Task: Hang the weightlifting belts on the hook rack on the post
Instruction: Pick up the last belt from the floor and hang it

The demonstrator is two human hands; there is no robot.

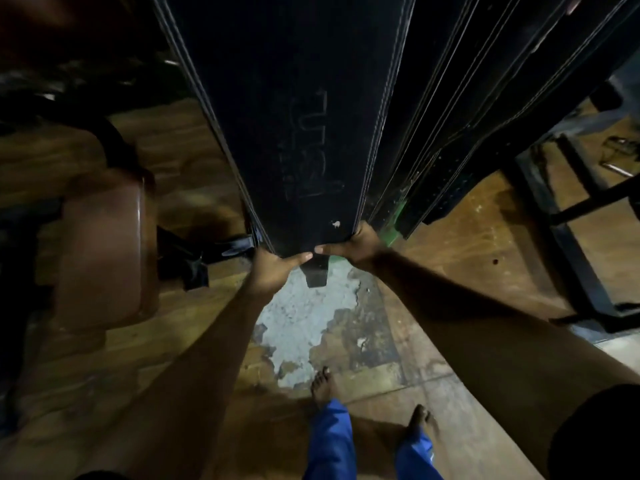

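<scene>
Two bare forearms reach down from the camera toward a wide black weightlifting belt [298,116] that hangs lengthwise through the middle of the view, embossed lettering faintly visible on its face. Left of the belt, a reddish-brown padded seat [104,244] stands on the worn wooden floor [194,327]. At the belt's lower end, the left hand [273,271] is closed on the left corner, thumb lying across the front edge. A narrow black strap tip [316,273] pokes out just below the belt between the two hands, over a patch of bare grey concrete [308,317]. The right hand [356,249] is clamped on the belt's right corner. Just right of the belt hang further dark belts [460,109]; whether they hang from hooks cannot be told. Farther right stands a black metal frame [568,244]. Below the belt, bare feet and blue trouser legs [332,441] show.
</scene>
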